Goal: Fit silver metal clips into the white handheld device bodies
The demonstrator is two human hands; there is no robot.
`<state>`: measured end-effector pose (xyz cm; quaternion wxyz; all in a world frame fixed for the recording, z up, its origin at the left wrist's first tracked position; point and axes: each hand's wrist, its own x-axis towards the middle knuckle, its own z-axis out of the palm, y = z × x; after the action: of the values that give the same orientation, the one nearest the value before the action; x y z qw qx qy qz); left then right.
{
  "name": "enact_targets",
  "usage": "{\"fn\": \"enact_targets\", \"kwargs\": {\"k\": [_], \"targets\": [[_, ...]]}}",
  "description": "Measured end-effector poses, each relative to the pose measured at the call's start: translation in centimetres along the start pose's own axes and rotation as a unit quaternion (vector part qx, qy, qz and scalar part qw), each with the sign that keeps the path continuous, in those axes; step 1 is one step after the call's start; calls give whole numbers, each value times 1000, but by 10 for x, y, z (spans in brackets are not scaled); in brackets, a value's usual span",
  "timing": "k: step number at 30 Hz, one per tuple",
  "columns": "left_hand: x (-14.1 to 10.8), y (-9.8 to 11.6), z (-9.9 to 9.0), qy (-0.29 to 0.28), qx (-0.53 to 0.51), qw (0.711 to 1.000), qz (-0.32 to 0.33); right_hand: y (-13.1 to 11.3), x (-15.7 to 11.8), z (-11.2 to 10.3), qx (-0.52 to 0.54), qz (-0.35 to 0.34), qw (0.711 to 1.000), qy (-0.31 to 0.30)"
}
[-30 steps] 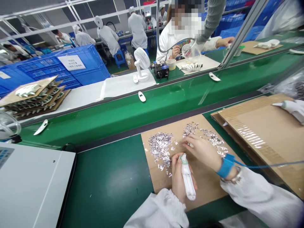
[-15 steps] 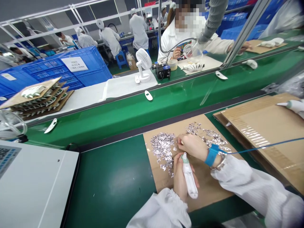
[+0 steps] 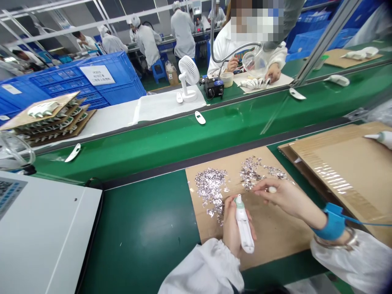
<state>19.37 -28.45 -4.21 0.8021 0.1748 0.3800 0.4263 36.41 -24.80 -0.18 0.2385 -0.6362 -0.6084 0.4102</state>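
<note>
My left hand [image 3: 232,228] is shut around a white plastic handheld device [image 3: 244,225] with a green ring near its tip. My right hand [image 3: 284,196] hovers over a brown cardboard sheet [image 3: 275,237], pinching a small white part [image 3: 271,189] between its fingers. Two loose heaps of shiny silver foil pieces [image 3: 211,192] [image 3: 250,173] lie on the sheet, just beyond my fingertips. A blue wrist strap [image 3: 332,222] with a blue cord circles my right wrist.
Flattened cardboard [image 3: 333,171] lies to the right, and a grey-white machine casing [image 3: 45,232] stands left on the green bench. Beyond a glass partition and green conveyor, a co-worker [image 3: 245,53] works; blue crates [image 3: 101,81] and a white fan [image 3: 188,77] stand there.
My right hand has drawn back to the right, away from the foil heaps, with its wrist strap. My left hand keeps the device, and the whole view has shifted slightly.
</note>
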Motion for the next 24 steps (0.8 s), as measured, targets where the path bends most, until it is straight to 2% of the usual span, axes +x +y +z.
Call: {"fn": "enact_targets", "kwargs": {"k": [4,6,10,12,18,24], "targets": [[1,-1,-1,-2,2,1000,1,-1,-11,0,-42,-45,995,73],[1,-2,-1,-1,1,1000,-3,-7,-16,1,-16,-56,995,85],[1,-2,-1,3,3,1000,-10,-21,-20,5,96,-6,994,57],[1,-2,0,6,9,1000,-8,-25,-21,9,112,-10,993,38],[-3,2,5,12,48,999,-2,-23,-29,20,38,-52,997,-44],[-3,0,4,-1,59,998,-4,-27,-42,26,-59,-71,995,-45]]}}
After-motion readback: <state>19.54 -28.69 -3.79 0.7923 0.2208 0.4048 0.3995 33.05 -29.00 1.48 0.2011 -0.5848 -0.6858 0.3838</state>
